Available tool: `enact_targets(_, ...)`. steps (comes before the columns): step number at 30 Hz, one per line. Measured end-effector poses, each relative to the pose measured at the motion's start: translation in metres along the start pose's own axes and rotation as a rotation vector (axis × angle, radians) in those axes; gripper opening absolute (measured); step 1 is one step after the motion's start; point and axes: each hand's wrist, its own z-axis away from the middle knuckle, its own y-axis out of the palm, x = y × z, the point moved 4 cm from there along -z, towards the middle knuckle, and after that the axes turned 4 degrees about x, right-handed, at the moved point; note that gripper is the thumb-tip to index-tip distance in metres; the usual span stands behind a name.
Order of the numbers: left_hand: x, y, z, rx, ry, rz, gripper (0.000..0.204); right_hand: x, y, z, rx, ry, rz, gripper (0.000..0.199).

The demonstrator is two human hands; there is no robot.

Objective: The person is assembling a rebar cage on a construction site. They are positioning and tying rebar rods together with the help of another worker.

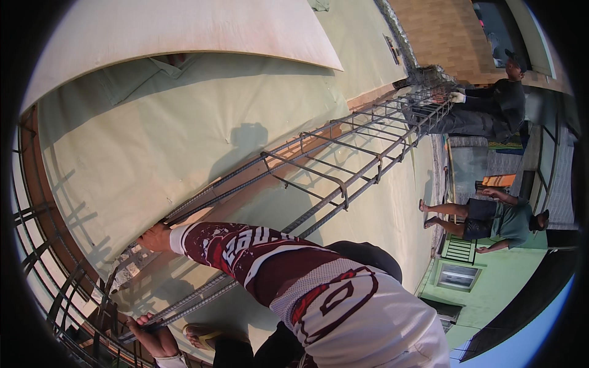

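Observation:
A long rebar cage (343, 184) of ribbed bars with square ties stretches diagonally from the lower left to the upper right. My right hand (154, 238), at the end of a maroon and white sleeve, is closed around the end of its upper bars. Lower down, my left hand (154, 338) has its fingers curled around the ends of the lower bars. At the cage's far end, a co-worker (500, 101) in dark clothes has a gloved hand (457, 97) on it. My arm hides part of the bars.
More rebar (64, 270) crosses the left edge close to my hands. A pale sheet (159, 141) covers the surface beneath the cage; a plywood panel (202, 27) lies above it. Another person (491, 221) stands at the right, near a green building (491, 282). My sandalled foot (202, 336) shows below.

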Motion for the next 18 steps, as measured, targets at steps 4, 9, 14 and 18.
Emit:
enact_targets(4,0.012,0.014,0.005,-0.014,-0.037,0.008,0.031,-0.016,-0.011,0.011,0.225,0.000,-0.085,0.067)
enact_targets(9,0.028,0.040,0.028,-0.039,-0.167,0.095,0.035,-0.036,-0.059,0.036,0.172,-0.056,0.176,0.049)
enact_targets(14,0.029,0.074,0.058,-0.018,-0.160,0.220,0.037,-0.055,-0.115,0.058,0.345,-0.068,-0.001,0.044)
enact_targets(18,0.014,0.093,0.076,-0.081,-0.195,0.239,0.037,-0.049,-0.138,0.059,0.229,-0.164,-0.042,0.049)
